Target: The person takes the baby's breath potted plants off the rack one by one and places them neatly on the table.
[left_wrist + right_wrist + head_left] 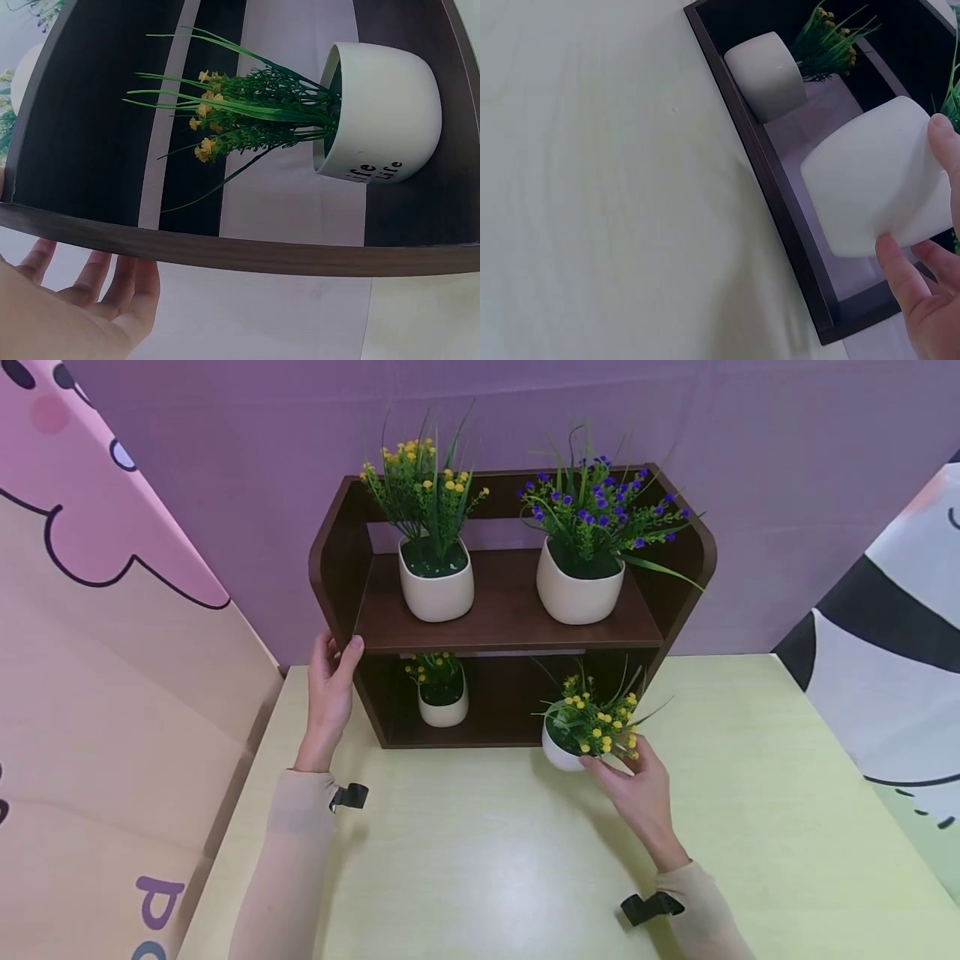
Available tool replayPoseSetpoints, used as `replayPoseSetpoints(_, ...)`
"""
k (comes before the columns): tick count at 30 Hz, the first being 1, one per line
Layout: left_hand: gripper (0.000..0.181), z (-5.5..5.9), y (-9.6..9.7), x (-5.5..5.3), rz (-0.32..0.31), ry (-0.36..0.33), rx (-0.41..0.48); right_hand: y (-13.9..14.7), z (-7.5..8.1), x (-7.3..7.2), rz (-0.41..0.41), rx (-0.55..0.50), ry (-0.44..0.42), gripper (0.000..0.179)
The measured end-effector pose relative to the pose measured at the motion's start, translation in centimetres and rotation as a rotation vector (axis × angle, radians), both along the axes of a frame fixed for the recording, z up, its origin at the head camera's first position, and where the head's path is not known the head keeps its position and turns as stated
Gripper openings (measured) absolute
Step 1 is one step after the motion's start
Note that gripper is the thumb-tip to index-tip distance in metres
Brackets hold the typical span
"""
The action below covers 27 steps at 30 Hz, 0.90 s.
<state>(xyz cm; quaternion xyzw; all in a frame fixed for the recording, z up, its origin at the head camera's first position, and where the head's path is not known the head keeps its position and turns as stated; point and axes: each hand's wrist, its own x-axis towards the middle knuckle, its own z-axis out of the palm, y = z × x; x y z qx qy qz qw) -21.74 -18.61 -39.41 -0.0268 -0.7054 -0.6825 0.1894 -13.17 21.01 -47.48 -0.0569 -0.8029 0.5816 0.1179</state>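
Note:
A dark brown two-tier shelf stands against the purple backdrop. My left hand holds its left side panel, thumb at the front edge and fingers on the outer side; the left wrist view shows these fingers against the panel. With my right hand I grip a white pot of yellow artificial flowers by its rim, tilted in front of the lower tier's right side. In the right wrist view, thumb and fingers span this white pot. Another yellow-flowered potted plant sits at the lower tier's left.
On the upper tier stand a yellow-flowered potted plant at left and a purple-flowered potted plant at right. The pale table extends in front of the shelf. Printed cartoon panels flank both sides.

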Motion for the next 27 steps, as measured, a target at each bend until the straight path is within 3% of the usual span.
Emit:
replayPoseSetpoints(7, 0.039, -0.1, -0.1, 0.0, 0.006, -0.007, -0.004, 1.1, -0.2, 0.7, -0.003, 0.018, 0.025, 0.049)
replayPoseSetpoints(15, 0.038, -0.3, -0.2, -0.1, 0.003, 0.008, -0.001, 3.5, -2.8, 0.3, -0.057, -0.004, 0.041, 0.045)
replayPoseSetpoints(27, 0.037, -0.1, -0.1, 0.0, -0.009, 0.016, -0.022, 5.7, -2.6, 2.0, -0.111, -0.001, -0.005, 0.042)
